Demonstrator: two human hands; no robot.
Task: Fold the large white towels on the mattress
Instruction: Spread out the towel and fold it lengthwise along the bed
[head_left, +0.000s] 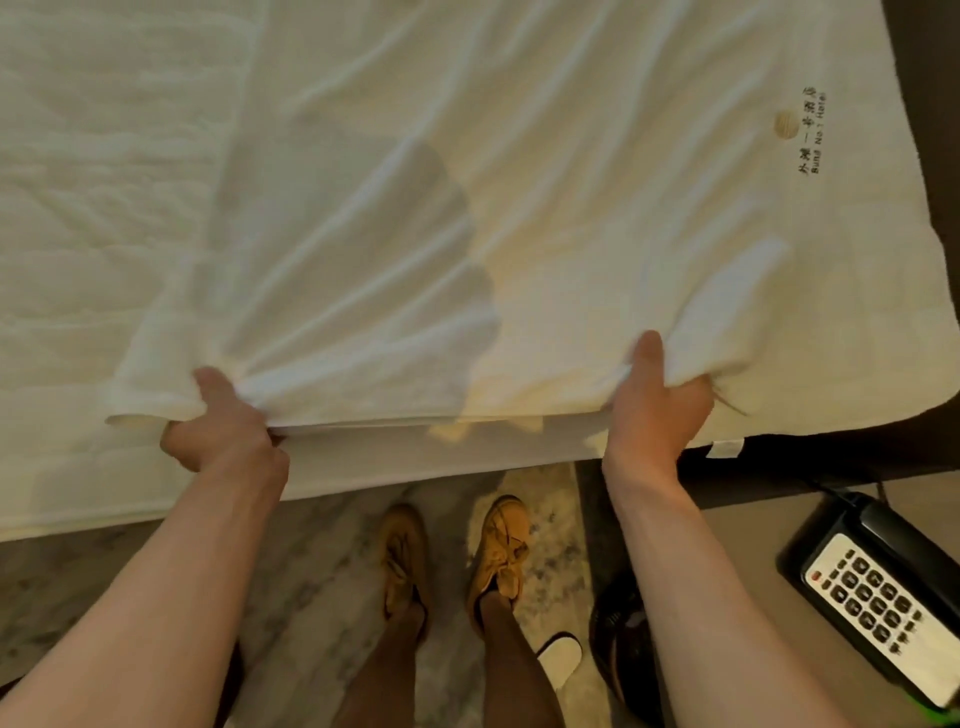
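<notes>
1 large white towel (519, 182) lies spread on the mattress (78, 208), with its near edge lifted at the mattress's near side; whether a second towel lies under it I cannot tell. That near edge runs left to right, and the cloth stretches away from it toward the far side, so its long axis appears to run near to far, though the far end is out of frame. Creases fan out from both pinched spots. 2 hands hold it: the left hand (223, 431) has its grip closed on the near left corner, thumb on top and fingers curled under, and the right hand (657, 410) is closed the same way on the near right part of the edge. A printed hotel logo (802, 130) sits at the far right. On the floor (311, 545) stand 2 tan shoes (501, 551), with 1 white slipper (561, 657) near right, and 1 black telephone (878, 592) rests on the bedside surface (753, 545).
</notes>
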